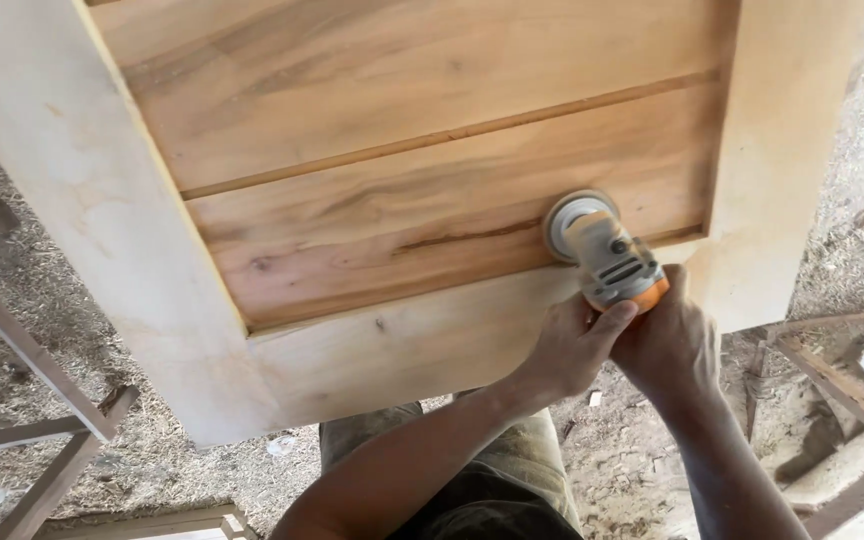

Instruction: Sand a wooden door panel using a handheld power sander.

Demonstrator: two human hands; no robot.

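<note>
Both hands, left hand (pixel 567 345) and right hand (pixel 667 335), closed on sander (pixel 607 255) body, lower right: rigid, likely weighty, vibrating, disc flat on door (pixel 402 210).

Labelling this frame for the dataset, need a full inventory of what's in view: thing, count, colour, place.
wooden door: 1, pale frame with brown grooved panels, lying flat, fills the upper and middle frame
power sander: 1, grey and orange with a round pad, on the door's lower right panel edge
wood battens: several, grey-brown, on the ground at left and right
sawdust and shavings: pale, all over the ground
trousers: 1, dark olive, bottom centre
left hand: 1, gripping the sander's rear from the left
right hand: 1, wrapped around the sander's rear from the right
</note>
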